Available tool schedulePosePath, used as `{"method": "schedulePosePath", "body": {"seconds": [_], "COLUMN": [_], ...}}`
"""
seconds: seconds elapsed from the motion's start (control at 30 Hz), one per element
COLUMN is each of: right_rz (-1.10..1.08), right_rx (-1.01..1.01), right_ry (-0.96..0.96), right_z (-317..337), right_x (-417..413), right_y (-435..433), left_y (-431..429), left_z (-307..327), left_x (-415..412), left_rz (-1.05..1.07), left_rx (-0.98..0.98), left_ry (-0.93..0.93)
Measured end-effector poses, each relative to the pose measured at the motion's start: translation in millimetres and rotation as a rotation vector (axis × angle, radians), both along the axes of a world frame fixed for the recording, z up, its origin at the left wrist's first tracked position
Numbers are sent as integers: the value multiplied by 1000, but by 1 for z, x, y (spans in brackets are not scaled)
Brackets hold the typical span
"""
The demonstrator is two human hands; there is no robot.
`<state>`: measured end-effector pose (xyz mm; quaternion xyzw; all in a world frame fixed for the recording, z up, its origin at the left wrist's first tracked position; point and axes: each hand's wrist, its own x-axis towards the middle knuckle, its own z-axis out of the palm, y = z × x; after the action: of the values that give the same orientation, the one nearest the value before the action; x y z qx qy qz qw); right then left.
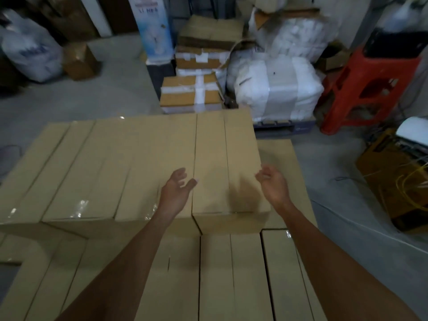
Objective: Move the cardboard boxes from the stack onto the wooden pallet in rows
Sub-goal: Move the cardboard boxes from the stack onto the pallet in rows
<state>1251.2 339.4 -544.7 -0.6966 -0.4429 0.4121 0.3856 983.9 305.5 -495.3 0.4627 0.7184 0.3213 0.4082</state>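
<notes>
Boxes [139, 158] plain; banner [152, 31] lettering blurred

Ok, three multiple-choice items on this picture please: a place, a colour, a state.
1. Where does the red stool stand?
A. On a shelf
B. On the floor, at the right
C. Far left

2. What colour is the wrapped bundle behind the cardboard boxes?
A. White
B. Green
C. Black

3. How are the left hand and right hand?
A. Gripping a box
B. Open, holding nothing
C. Holding tape

Answers: 1 B, it stands right of the bundle; 2 A, white wrapping; 3 B, both show loose fingers above the top box.
</notes>
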Motion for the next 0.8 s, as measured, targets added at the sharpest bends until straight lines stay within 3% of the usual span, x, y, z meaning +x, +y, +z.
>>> {"method": "schedulePosePath", "body": {"seconds": [0.3, 0.47, 0.6, 0.8], "right_rz": [149, 282, 385, 540], "right_rx": [49, 141, 180, 160], "right_ry": [260, 287, 312, 323], "right_z": [222, 321, 358, 353], "right_x": [-100, -185, -269, -420], "right_y": [-67, -116, -173, -289], "left_y": [-74, -152, -236, -382], "left_z": [197, 263, 286, 287], "left_x": [-53, -119, -196, -341], "left_rz": [109, 181, 266, 426], "left_rx": [142, 246, 350, 410], "left_ry": [-86, -127, -158, -207]}}
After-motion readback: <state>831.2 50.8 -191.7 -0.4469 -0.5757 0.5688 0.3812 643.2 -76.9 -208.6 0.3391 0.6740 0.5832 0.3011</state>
